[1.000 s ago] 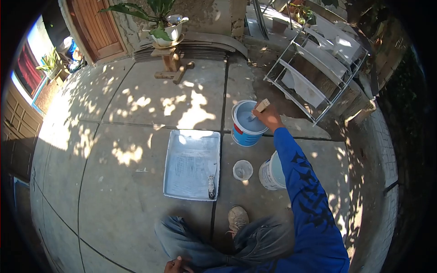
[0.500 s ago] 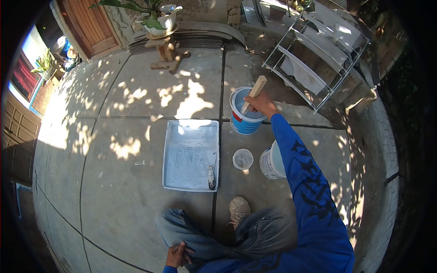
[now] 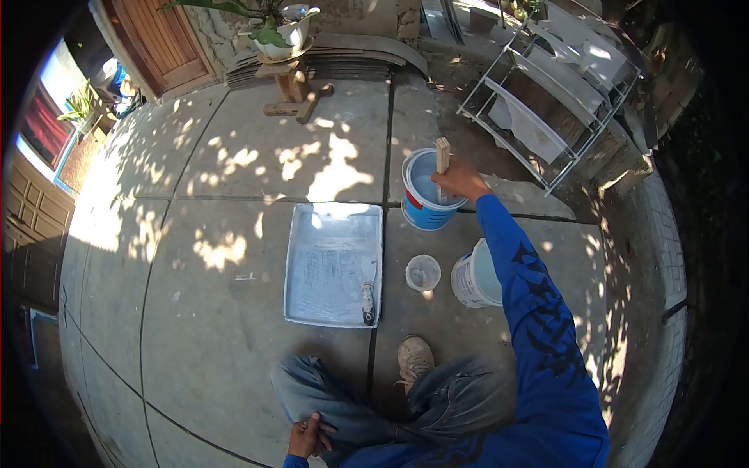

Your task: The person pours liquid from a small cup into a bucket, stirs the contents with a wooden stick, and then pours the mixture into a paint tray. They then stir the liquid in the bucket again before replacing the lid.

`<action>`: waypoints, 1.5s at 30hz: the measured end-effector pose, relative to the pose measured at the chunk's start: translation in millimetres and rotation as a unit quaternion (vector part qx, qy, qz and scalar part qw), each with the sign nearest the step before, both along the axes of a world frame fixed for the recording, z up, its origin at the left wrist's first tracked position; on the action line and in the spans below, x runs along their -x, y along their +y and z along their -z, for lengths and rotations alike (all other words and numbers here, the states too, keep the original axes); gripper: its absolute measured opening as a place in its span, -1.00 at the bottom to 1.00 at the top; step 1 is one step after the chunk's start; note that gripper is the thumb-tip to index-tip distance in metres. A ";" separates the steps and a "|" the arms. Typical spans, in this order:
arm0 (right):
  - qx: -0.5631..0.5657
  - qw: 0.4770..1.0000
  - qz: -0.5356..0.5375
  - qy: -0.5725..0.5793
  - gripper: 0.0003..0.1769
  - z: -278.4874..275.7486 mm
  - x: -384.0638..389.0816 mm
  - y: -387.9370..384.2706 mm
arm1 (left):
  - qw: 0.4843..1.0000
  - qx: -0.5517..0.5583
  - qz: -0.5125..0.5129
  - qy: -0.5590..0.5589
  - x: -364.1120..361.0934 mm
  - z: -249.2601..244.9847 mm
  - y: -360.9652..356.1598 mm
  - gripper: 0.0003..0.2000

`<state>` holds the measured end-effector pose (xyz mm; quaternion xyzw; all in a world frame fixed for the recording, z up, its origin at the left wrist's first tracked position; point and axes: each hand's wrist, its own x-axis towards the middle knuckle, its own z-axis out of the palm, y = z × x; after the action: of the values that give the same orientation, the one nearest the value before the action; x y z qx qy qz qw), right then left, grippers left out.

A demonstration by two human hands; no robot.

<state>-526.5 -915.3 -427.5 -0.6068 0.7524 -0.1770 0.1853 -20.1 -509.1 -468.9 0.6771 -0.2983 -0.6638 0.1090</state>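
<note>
My right hand (image 3: 462,181) is closed round a wooden stick (image 3: 442,154). Its lower end reaches into a blue and white bucket (image 3: 427,217) of pale blue paint. My left hand (image 3: 310,437) rests on my jeans near the knee, empty, with its fingers apart. A paint tray (image 3: 328,269) smeared with pale blue lies left of the buckets. In its lower right corner is a paint-covered tool with a dark handle end (image 3: 367,304). Between tray and buckets stands a small clear plastic cup (image 3: 423,273). Partly behind my right sleeve is a white bucket (image 3: 468,281).
Concrete slabs (image 3: 218,312) with dark joints make up the ground. A potted plant (image 3: 285,35) stands on a wooden stand (image 3: 292,84) at the back. A white metal rack (image 3: 538,101) leans at the back right. My shoe (image 3: 415,360) is just below the cup.
My right hand has swung the stick from a rightward lean to nearly upright inside the bucket. The whole view has shifted slightly; my left hand stays on my leg.
</note>
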 end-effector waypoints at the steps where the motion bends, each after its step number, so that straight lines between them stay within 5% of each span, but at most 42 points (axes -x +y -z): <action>1: 0.000 1.000 0.002 -0.001 -0.52 -1.3 -5.3 -2.4 | 1.000 0.003 0.002 0.004 0.0 -0.6 -0.5 -0.31; 9: 0.077 0.967 0.034 -0.241 -0.60 7.1 -5.1 3.5 | 1.000 -0.009 0.009 0.015 -2.0 1.9 -0.5 -0.31; 13: 0.124 0.969 0.005 -0.212 -0.57 6.7 9.3 15.2 | 0.999 0.037 0.009 0.011 -3.3 10.1 4.4 -0.30; 15: 0.109 0.993 0.010 -0.045 -0.57 19.0 23.8 8.5 | 0.999 0.045 0.002 0.010 -3.8 9.3 5.3 -0.31; 18: 0.123 0.992 0.036 -0.003 -0.53 22.1 23.1 7.4 | 1.000 0.026 -0.003 0.015 -3.3 4.7 3.4 -0.31; 22: 0.025 0.998 0.049 -0.027 -0.55 -7.9 2.5 1.5 | 1.000 0.003 -0.003 0.026 -3.5 4.1 0.4 -0.30; 24: -0.040 0.989 0.041 -0.139 -0.57 -14.0 -7.1 0.1 | 1.000 0.002 0.002 0.027 -3.1 4.0 -1.9 -0.29; 30: 0.072 0.968 0.056 -0.235 -0.58 6.7 6.9 -1.1 | 1.000 -0.002 0.007 0.028 -5.7 8.8 -1.9 -0.29; 34: 0.113 0.974 0.030 -0.196 -0.54 17.0 26.6 -0.2 | 1.000 -0.009 0.001 0.026 -4.2 4.7 -3.7 -0.30; 37: 0.142 0.988 0.048 -0.032 -0.51 27.8 32.6 -5.3 | 1.000 -0.014 -0.003 0.019 -4.0 4.2 -3.4 -0.30; 39: 0.052 0.998 0.034 0.013 -0.51 -0.1 12.0 4.0 | 1.000 -0.012 -0.002 0.022 -5.1 6.1 -3.0 -0.30; 45: -0.008 0.991 0.002 -0.135 -0.60 -2.7 -8.2 -8.5 | 0.999 -0.015 0.017 0.039 -9.7 11.3 -5.1 -0.29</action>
<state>-518.3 -923.8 -424.8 -0.5746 0.7227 -0.2519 0.2900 -10.4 -514.3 -480.3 0.6472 -0.2954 -0.6959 0.0983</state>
